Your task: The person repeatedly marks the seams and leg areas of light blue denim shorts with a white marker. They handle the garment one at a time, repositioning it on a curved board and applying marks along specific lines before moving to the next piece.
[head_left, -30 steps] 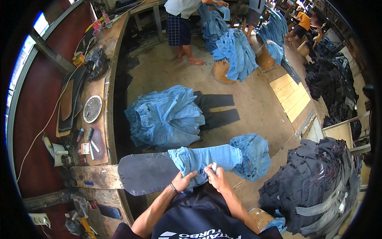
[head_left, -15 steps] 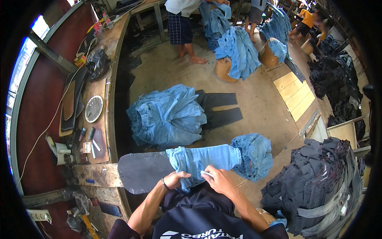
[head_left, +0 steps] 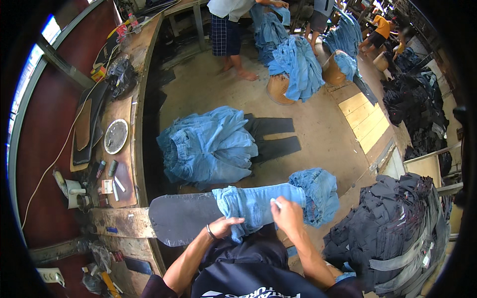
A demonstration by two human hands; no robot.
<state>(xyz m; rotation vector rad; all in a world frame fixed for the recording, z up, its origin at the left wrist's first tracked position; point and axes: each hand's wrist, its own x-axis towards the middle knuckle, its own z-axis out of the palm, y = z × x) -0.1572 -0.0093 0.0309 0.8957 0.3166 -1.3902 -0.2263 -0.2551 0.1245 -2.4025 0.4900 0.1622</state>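
A light-blue denim trouser leg [head_left: 266, 195] is drawn over a long dark board [head_left: 184, 218] with a rounded end. My left hand [head_left: 223, 227] grips the denim's near edge, thumb on top and the other fingers partly hidden. In my right hand [head_left: 288, 216] is a slim white stick [head_left: 276, 202], its tip hidden from this view; the fist is close over the leg's right half. The rest of the garment bunches at the board's right end as gathered denim [head_left: 318, 196].
Beyond the board lies a heap of blue jeans [head_left: 208, 144] on dark trousers. A wooden bench [head_left: 136, 164] with a round dish [head_left: 116, 136] runs along the left. At the right rises a pile of black garments [head_left: 382, 228]. Farther off, people stand near denim-filled baskets [head_left: 282, 89].
My right hand has moved right along the denim leg with the white stick, away from my left hand. My left hand has stayed at the near edge, its thumb shifted slightly.
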